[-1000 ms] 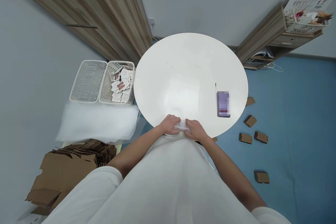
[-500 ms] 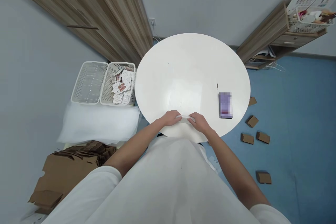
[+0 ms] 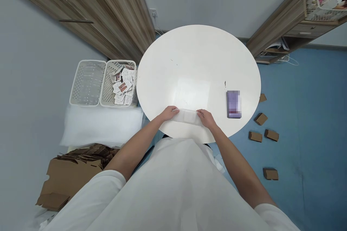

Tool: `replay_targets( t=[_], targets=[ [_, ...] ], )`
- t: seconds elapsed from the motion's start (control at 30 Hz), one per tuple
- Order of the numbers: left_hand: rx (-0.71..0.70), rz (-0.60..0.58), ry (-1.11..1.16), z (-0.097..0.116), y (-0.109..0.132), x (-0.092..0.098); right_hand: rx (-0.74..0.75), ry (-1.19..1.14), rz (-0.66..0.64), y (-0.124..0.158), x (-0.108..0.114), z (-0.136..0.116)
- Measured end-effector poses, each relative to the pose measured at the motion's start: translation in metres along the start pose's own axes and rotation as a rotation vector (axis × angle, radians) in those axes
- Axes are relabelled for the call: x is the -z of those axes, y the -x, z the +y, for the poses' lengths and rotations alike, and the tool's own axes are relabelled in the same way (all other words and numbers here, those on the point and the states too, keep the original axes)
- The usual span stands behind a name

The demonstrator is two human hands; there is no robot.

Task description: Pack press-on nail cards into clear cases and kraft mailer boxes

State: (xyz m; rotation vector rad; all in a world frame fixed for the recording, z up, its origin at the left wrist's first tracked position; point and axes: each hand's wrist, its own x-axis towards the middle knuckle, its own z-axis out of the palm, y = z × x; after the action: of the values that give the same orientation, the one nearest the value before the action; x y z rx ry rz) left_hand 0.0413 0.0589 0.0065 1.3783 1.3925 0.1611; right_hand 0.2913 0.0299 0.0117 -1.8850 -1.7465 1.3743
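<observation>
A translucent white wrapping sheet [image 3: 177,117], folded into a long flat strip, stretches between my hands just above or on the near part of the table. A paler, more solid rectangle shows at its middle, perhaps something inside; I cannot tell what. My left hand [image 3: 168,113] is closed on the strip's left end, thumb along its upper edge. At the other end my right hand [image 3: 206,118] pinches the upper right corner. To the right of that hand lies a purple pack [image 3: 233,104], its surface blurred by pixels.
White oval table [image 3: 197,50] in front of me. At left stand a basket [image 3: 103,95] of printed cards, a basket [image 3: 72,95] of clear plastic pieces, stacked white sheets [image 3: 101,124] and flattened cardboard boxes [image 3: 73,175]. Several small cardboard boxes [image 3: 255,136] lie on the floor at right.
My hands have moved apart, and the strip between them is now spread wider and flatter, showing the pale rectangle. The view has shifted slightly.
</observation>
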Motion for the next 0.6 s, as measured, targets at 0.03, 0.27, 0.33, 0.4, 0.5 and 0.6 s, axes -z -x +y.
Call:
replay_targets(
  t=[0.03,0.27,0.33,0.4,0.5,0.6],
  targets=[
    [0.012,0.015,0.004,-0.001,-0.001,0.0,0.001,0.025,0.026,0.0,-0.001,0.002],
    [0.074,0.183,-0.276,0.003,0.001,-0.007,0.001,0.206,0.181,0.0,-0.014,0.011],
    [0.032,0.267,-0.414,0.006,0.004,-0.011,0.038,0.321,0.244,0.002,-0.017,0.011],
    [-0.082,0.36,-0.551,0.01,0.008,-0.014,0.125,0.464,0.301,0.004,-0.019,0.008],
    [-0.367,0.32,-0.711,0.017,0.013,-0.02,0.337,0.627,0.257,0.01,-0.021,0.003],
    [-0.579,0.1,-0.772,0.022,0.014,-0.025,0.47,0.664,0.127,0.015,-0.022,-0.003]
  ],
)
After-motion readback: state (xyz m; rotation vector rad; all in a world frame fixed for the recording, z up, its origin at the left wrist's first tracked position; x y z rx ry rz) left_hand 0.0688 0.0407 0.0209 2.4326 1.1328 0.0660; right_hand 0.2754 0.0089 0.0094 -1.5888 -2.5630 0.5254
